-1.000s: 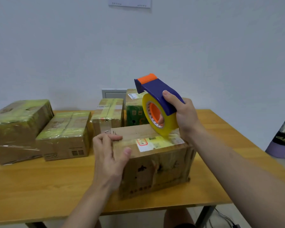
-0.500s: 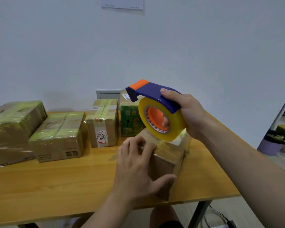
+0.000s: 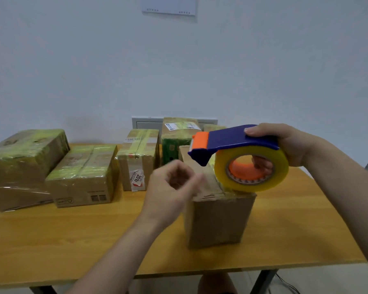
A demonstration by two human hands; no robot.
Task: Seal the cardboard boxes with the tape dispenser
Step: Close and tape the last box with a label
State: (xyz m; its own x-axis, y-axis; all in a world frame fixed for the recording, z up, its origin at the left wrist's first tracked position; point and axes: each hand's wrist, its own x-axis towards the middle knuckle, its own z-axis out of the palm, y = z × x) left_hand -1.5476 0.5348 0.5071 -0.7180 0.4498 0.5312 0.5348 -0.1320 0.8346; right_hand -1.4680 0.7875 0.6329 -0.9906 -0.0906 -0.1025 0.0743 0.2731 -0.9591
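The left hand (image 3: 174,183) has left the box (image 3: 217,219), blurred, grip unclear; the right hand (image 3: 285,143) grips the dispenser (image 3: 232,139). Unsteadied, the box may skid under tape pull.

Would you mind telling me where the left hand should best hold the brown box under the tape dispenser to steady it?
Probably its upper left edge, from the left, palm on the side wall, thumb over the top. The box stands narrow, and the tape dispenser, gripped by the right hand, rests on its top's near end; the left is free.
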